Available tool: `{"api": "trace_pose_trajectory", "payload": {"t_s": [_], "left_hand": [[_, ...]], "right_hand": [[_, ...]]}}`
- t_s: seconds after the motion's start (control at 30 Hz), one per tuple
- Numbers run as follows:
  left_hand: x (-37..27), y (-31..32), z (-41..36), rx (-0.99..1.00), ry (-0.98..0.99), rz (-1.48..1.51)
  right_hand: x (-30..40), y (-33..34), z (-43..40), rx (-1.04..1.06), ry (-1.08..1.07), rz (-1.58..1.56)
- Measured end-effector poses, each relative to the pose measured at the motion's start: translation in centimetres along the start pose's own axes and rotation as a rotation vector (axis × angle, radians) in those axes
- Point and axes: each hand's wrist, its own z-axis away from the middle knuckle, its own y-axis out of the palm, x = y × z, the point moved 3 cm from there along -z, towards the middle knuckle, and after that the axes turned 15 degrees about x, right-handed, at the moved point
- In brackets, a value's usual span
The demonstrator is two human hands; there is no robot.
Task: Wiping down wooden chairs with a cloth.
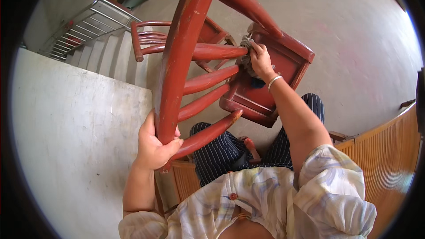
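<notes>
A red-painted wooden chair point(189, 36) is tilted in front of me, its thick top rail running from the top of the view down to the left. My left hand point(161, 144) is closed around the lower end of that rail, thumb beside the lowest back spindle. My right hand point(261, 60) holds a crumpled grey cloth point(246, 61) against the far end of a spindle, near the seat point(259, 86). The cloth's underside is hidden. The chair's seat lies beyond the spindles, above my knees. Paint looks worn at one spindle's tip.
A second red wooden chair point(135, 41) stands behind the first. At left are a pale low wall point(83, 113), concrete steps point(109, 56) and a metal railing point(96, 16). Slatted bamboo-like seating point(382, 142) is at lower right, with more of it beneath me.
</notes>
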Motion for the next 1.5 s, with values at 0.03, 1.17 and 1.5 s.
{"api": "trace_pose_trajectory", "payload": {"t_s": [0.03, 1.17, 1.5], "left_hand": [[0.1, -0.2, -0.1, -0.002, -0.009, -0.001], [-1.7, -1.8, -4.6, 0.037, -0.023, 0.049], [-3.0, -0.2, -6.7, 0.024, 0.159, 0.155]], "right_hand": [[0.9, 0.6, 0.3, 0.008, -0.007, -0.007], [7.0, 4.8, 5.8, 0.250, 0.378, -0.694], [21.3, -1.2, 7.7, 0.146, -0.451, -0.595]]}}
